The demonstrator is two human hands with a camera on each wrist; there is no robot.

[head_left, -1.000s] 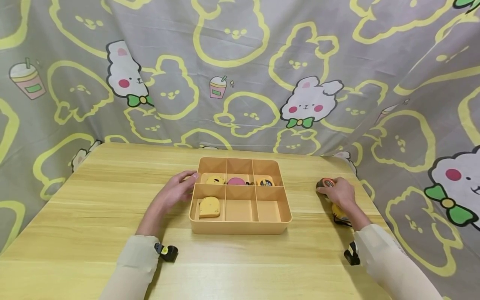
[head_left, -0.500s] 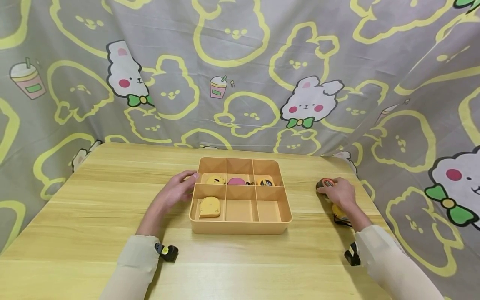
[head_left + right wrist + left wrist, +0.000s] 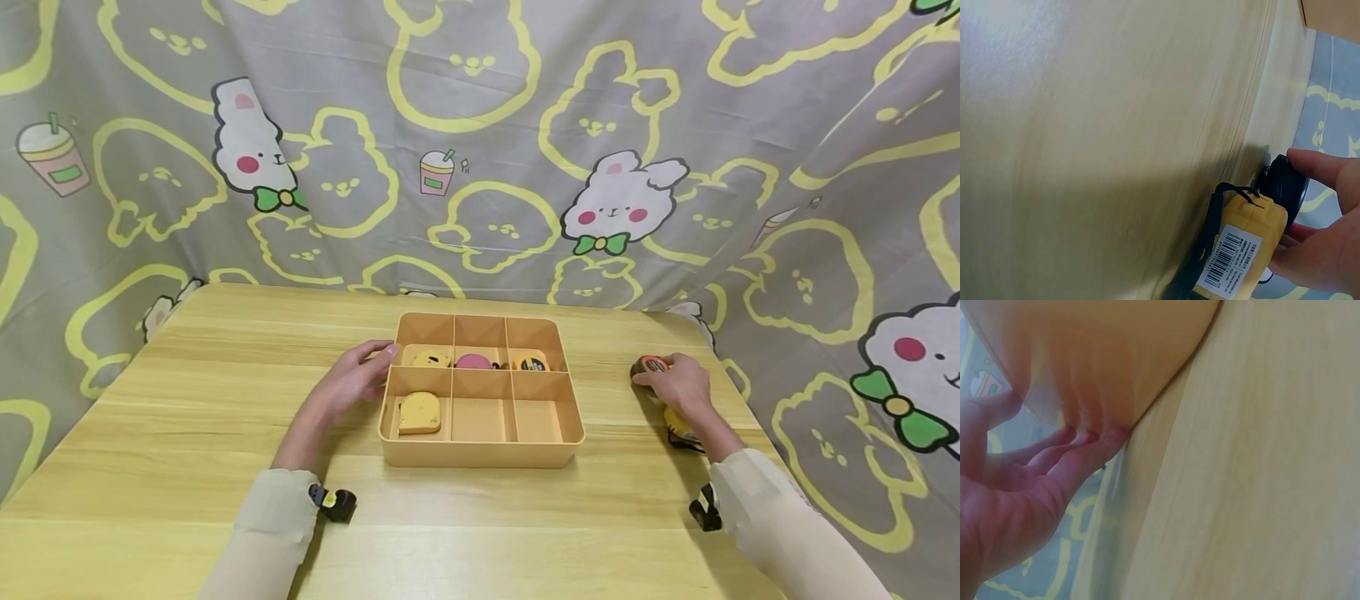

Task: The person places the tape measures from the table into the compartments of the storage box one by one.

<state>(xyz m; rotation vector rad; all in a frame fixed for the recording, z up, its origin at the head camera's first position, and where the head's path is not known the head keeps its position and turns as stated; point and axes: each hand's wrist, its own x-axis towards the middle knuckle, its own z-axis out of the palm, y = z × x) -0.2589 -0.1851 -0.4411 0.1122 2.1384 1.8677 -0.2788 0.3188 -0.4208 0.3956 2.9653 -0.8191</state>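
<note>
On the table stands an orange divided box (image 3: 480,455). My left hand (image 3: 357,382) is at its left side; in the left wrist view the fingertips (image 3: 1113,440) touch the outer wall. To the right of the box, my right hand (image 3: 681,387) pinches a black tape measure (image 3: 649,365) with an orange face between thumb and fingers. A yellow tape measure (image 3: 1235,250) with a black strap and barcode label lies just beside it, partly hidden under the hand in the head view. Another yellow tape measure (image 3: 419,413) lies in the box's front left compartment.
Behind the divider, the back row holds a yellow item (image 3: 431,359), a pink round item (image 3: 474,362) and an orange item with a dark label (image 3: 532,363), all partly hidden. A patterned grey curtain (image 3: 495,150) hangs around the wooden table (image 3: 465,542).
</note>
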